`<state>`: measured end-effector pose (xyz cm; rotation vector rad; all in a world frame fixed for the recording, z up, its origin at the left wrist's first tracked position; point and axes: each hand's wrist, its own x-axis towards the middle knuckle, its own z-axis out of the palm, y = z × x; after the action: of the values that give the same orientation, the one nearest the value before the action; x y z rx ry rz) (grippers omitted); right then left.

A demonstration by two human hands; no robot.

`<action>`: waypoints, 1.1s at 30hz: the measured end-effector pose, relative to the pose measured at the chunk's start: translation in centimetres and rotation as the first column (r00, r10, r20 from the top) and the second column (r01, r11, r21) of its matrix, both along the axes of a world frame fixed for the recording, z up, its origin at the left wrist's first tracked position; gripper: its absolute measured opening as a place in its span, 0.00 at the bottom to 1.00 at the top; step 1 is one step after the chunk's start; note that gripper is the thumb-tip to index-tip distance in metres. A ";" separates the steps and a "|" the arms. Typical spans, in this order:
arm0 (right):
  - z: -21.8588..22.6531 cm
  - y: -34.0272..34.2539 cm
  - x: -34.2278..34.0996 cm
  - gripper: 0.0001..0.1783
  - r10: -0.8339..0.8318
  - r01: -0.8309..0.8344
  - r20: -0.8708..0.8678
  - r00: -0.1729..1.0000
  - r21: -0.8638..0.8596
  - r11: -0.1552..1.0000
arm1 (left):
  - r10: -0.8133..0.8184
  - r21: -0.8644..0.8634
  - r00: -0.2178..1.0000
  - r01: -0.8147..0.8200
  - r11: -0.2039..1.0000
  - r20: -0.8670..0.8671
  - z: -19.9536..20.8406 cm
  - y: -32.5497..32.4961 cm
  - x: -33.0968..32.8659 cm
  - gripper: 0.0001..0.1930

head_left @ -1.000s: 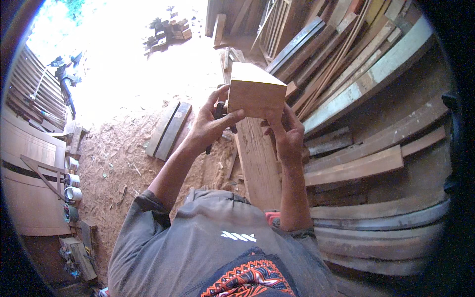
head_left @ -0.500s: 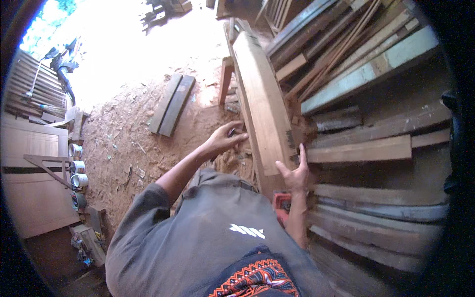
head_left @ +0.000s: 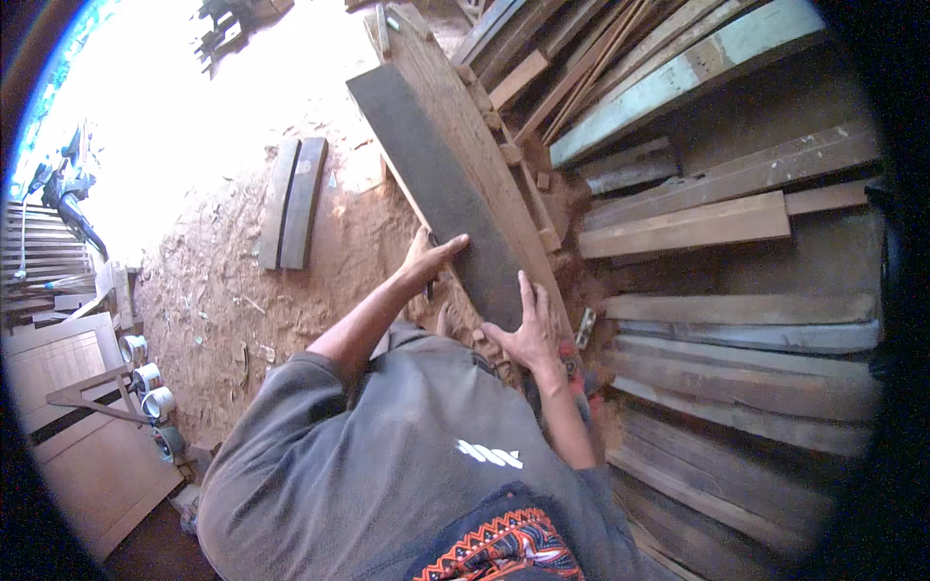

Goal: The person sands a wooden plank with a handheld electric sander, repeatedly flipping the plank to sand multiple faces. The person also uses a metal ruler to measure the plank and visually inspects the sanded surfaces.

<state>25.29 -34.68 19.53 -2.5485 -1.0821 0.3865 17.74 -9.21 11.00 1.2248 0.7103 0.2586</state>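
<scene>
A long wooden board (head_left: 436, 184) lies slanting on a plank bench (head_left: 489, 155), its dark grey face up and its left edge over the bench's side. My left hand (head_left: 426, 261) grips the board's left edge, thumb on top and the other fingers mostly hidden below. A thin dark stick-like item (head_left: 430, 287) shows by that hand; its kind is unclear. My right hand (head_left: 533, 334) rests at the board's near right corner, fingers stretched along the top and thumb spread toward the near end.
Red power-tool-like gear (head_left: 572, 363) sits beside my right forearm. Stacked timber (head_left: 736, 320) fills the right side. Two short planks (head_left: 294, 203) lie on the dirt floor (head_left: 218, 290) at left. Farther left stand several paint cans (head_left: 147, 378) and a panelled wooden door (head_left: 97, 426).
The board has been turned from its pale face to its dark one and shifted left on the bench. My left hand has taken hold of its edge. The view has swung right.
</scene>
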 end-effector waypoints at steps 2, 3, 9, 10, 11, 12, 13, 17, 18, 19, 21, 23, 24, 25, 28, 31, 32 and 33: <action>0.2 -0.8 -0.7 0.67 -0.047 0.052 -0.093 0.995 0.057 0.997 | -0.061 -0.034 0.978 0.056 0.998 -0.199 -0.9 -0.6 0.2 0.42; 0.4 -1.4 -1.7 0.69 -0.059 0.058 -0.028 0.998 -0.008 0.998 | -0.082 0.004 0.988 0.083 0.997 -0.129 -1.1 -1.3 0.4 0.42; 0.8 -1.7 -1.7 0.66 -0.156 0.156 -0.053 0.986 0.000 0.988 | -0.196 -0.015 0.897 0.207 0.978 -0.396 -0.3 -2.3 3.4 0.50; 0.8 -1.2 -0.8 0.66 -0.167 0.167 -0.060 0.984 -0.006 0.986 | -0.166 0.068 0.928 0.199 0.978 -0.334 0.0 -1.8 4.5 0.54; 0.6 -0.2 0.3 0.66 -0.148 0.148 0.007 0.989 -0.070 0.986 | -0.170 0.118 0.928 0.220 0.968 -0.333 0.2 -1.1 5.4 0.58; 0.7 0.4 1.2 0.65 -0.129 0.129 -0.022 0.991 -0.014 0.992 | -0.163 0.128 0.938 0.210 0.969 -0.305 0.5 -0.3 6.1 0.59; 0.5 1.2 2.1 0.65 -0.134 0.134 -0.042 0.990 -0.001 0.991 | -0.165 0.124 0.915 0.224 0.967 -0.369 0.8 0.4 7.0 0.59; 0.7 2.6 3.7 0.69 -0.082 0.087 0.041 0.996 -0.164 0.983 | -0.160 0.194 0.918 0.242 0.951 -0.362 1.2 0.8 6.0 0.60; 0.7 2.6 3.7 0.70 -0.039 0.057 0.086 0.996 -0.211 0.976 | -0.156 0.218 0.942 0.225 0.950 -0.297 0.9 0.9 4.9 0.60; 0.8 2.6 3.6 0.73 -0.018 0.032 0.064 0.998 -0.233 0.972 | -0.124 0.286 0.929 0.232 0.930 -0.349 0.4 0.7 3.8 0.59; 0.8 2.5 3.4 0.72 -0.017 0.026 0.047 0.999 -0.195 0.981 | -0.074 0.213 0.913 0.172 0.962 -0.401 -1.2 0.1 0.8 0.59; 0.6 2.6 3.3 0.71 -0.023 0.034 0.064 0.998 -0.165 0.986 | 0.046 0.210 0.907 0.047 0.977 -0.418 -3.0 0.1 -2.0 0.57; 0.4 2.6 3.3 0.71 -0.028 0.041 0.089 0.996 -0.150 0.988 | 0.103 0.143 0.905 -0.047 0.989 -0.413 -3.8 0.2 -3.6 0.56; 0.2 2.7 3.3 0.70 -0.027 0.038 0.073 0.997 -0.157 0.987 | 0.158 0.068 0.897 -0.143 0.987 -0.413 -4.4 0.3 -5.0 0.55; -0.3 2.6 3.5 0.70 -0.026 0.035 0.085 0.996 -0.103 0.994 | 0.262 0.062 0.886 -0.258 0.964 -0.382 -5.5 0.4 -8.1 0.53; -0.9 2.5 3.6 0.72 -0.038 0.050 0.107 0.994 -0.107 0.993 | 0.272 -0.015 0.891 -0.298 0.955 -0.363 -5.5 0.6 -9.9 0.53; -1.0 2.5 3.5 0.72 -0.017 0.027 0.092 0.996 -0.106 0.994 | 0.268 -0.017 0.898 -0.292 0.956 -0.349 -5.3 0.4 -10.2 0.53; -1.1 2.5 3.5 0.72 -0.020 0.029 0.103 0.994 -0.081 0.996 | 0.275 -0.029 0.898 -0.303 0.953 -0.343 -5.2 0.3 -10.4 0.52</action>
<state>28.80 -32.21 18.48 -2.6778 -1.0909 0.3031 7.30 -8.93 5.85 1.0923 1.1945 0.2653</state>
